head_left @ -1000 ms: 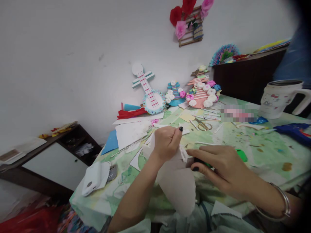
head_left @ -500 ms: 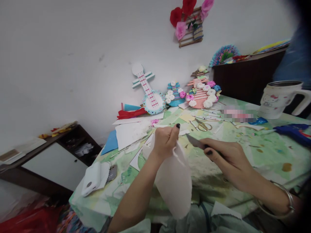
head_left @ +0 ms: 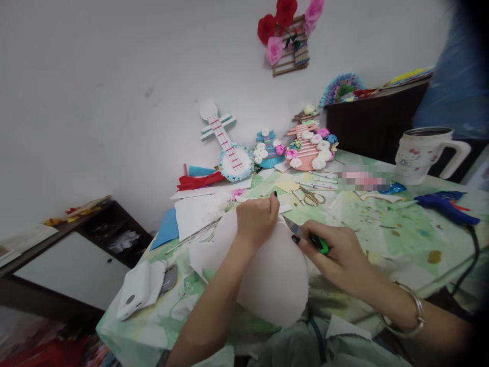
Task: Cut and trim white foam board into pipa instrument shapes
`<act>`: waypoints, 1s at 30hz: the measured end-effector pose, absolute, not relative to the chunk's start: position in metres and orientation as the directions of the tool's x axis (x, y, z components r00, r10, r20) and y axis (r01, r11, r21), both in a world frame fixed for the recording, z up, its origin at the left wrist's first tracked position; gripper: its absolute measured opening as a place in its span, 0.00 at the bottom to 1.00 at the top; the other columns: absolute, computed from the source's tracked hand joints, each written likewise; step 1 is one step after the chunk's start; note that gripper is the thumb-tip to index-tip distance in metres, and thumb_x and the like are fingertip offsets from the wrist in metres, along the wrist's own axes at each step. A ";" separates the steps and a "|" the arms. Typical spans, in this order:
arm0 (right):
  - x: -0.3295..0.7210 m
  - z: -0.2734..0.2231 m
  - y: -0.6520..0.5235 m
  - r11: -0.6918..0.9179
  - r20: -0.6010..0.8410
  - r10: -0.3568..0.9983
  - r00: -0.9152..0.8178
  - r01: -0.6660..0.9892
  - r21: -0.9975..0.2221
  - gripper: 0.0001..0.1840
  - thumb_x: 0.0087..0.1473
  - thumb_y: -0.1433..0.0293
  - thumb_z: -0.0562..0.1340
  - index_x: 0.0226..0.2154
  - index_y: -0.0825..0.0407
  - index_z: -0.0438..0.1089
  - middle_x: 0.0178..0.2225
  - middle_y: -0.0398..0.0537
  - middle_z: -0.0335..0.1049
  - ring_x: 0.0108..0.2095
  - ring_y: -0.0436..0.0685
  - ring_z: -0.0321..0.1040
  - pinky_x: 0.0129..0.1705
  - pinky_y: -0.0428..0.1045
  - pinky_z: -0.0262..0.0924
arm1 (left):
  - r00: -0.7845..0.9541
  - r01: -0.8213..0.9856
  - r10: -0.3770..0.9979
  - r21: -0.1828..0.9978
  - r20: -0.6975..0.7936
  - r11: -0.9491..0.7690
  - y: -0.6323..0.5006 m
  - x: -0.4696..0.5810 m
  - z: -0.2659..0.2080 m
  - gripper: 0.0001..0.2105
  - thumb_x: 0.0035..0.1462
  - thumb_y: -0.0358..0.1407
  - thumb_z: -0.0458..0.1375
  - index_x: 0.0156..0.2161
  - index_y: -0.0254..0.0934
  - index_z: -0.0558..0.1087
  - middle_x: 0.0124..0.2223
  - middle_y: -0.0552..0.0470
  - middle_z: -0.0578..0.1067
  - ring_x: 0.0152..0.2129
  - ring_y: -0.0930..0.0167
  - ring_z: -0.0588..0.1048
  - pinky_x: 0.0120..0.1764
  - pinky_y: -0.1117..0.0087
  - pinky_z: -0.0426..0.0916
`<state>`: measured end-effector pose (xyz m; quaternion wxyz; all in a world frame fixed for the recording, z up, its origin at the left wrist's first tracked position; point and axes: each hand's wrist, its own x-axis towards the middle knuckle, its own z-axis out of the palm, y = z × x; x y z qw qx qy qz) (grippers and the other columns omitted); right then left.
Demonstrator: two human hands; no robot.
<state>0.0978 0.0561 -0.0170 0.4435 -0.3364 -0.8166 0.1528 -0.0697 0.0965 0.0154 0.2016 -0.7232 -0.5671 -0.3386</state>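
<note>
My left hand [head_left: 255, 218] is closed on the upper edge of a white rounded board [head_left: 277, 280], thumb pointing up. The board leans over the table's front edge, its lower part near my lap, and its far side is partly hidden by my forearm. In my right hand [head_left: 336, 250] is a utility knife [head_left: 320, 243] with a green and black handle, fingers wrapped round it. The blade [head_left: 293, 227] points left and lies at the board's upper right edge, close to my left thumb; whether it touches I cannot tell.
Gold scissors [head_left: 313, 197], a blue glue gun [head_left: 445, 205] with a cord, and a white mug [head_left: 424, 158] are on the table's right side. Decorated paper instruments [head_left: 236, 160] lean against the wall. A white device [head_left: 133, 290] lies at the left edge.
The board has turned to show more of its flat face. My right hand has brought the knife left, up to the board's edge. The whole view has shifted slightly.
</note>
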 end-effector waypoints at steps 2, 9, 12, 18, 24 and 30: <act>0.098 -0.019 0.062 0.716 0.609 0.698 -0.376 0.399 -0.574 0.06 0.50 0.73 0.57 0.23 0.51 0.61 0.18 0.36 0.57 0.20 0.46 0.53 0.24 0.44 0.47 | 0.125 0.984 0.729 0.010 0.673 -0.178 0.095 -0.068 0.017 0.25 0.62 0.38 0.42 0.17 0.33 0.71 0.17 0.47 0.70 0.14 0.73 0.63 0.22 0.70 0.42; 0.098 -0.028 0.086 0.588 0.557 0.809 -0.191 0.306 -0.749 0.07 0.53 0.68 0.56 0.25 0.51 0.64 0.20 0.38 0.57 0.22 0.49 0.54 0.24 0.45 0.49 | 0.071 0.996 0.836 -0.079 0.545 -0.033 0.096 -0.072 0.019 0.27 0.62 0.40 0.40 0.26 0.32 0.78 0.23 0.42 0.75 0.19 0.69 0.71 0.23 0.72 0.50; 0.101 -0.033 0.094 0.534 0.525 0.844 -0.109 0.262 -0.804 0.07 0.52 0.66 0.57 0.26 0.51 0.65 0.20 0.39 0.57 0.20 0.49 0.52 0.22 0.45 0.49 | 0.055 0.997 0.844 -0.080 0.534 -0.014 0.097 -0.076 0.018 0.27 0.63 0.41 0.39 0.26 0.33 0.78 0.22 0.42 0.75 0.20 0.68 0.71 0.23 0.71 0.51; 0.105 -0.041 0.101 0.428 0.439 0.894 0.083 0.123 -0.895 0.08 0.51 0.66 0.59 0.25 0.51 0.63 0.18 0.38 0.55 0.18 0.48 0.51 0.19 0.45 0.47 | 0.008 0.998 0.852 -0.056 0.524 0.025 0.098 -0.078 0.018 0.28 0.63 0.41 0.38 0.27 0.33 0.78 0.22 0.42 0.74 0.21 0.66 0.72 0.23 0.70 0.53; 0.106 -0.043 0.103 0.353 0.351 0.934 0.062 -0.025 -0.935 0.13 0.53 0.59 0.59 0.25 0.51 0.64 0.17 0.37 0.55 0.17 0.47 0.50 0.18 0.45 0.46 | -0.048 0.997 0.851 -0.032 0.522 0.076 0.099 -0.077 0.018 0.28 0.62 0.41 0.38 0.28 0.32 0.78 0.23 0.41 0.74 0.21 0.64 0.73 0.25 0.69 0.57; 0.094 -0.039 0.097 0.275 0.276 0.943 -0.188 -0.032 -0.961 0.20 0.49 0.55 0.61 0.31 0.56 0.71 0.14 0.36 0.54 0.15 0.46 0.47 0.16 0.45 0.42 | -0.098 0.990 0.842 -0.031 0.531 0.135 0.103 -0.075 0.018 0.27 0.62 0.40 0.39 0.29 0.32 0.78 0.25 0.39 0.75 0.23 0.63 0.74 0.27 0.67 0.62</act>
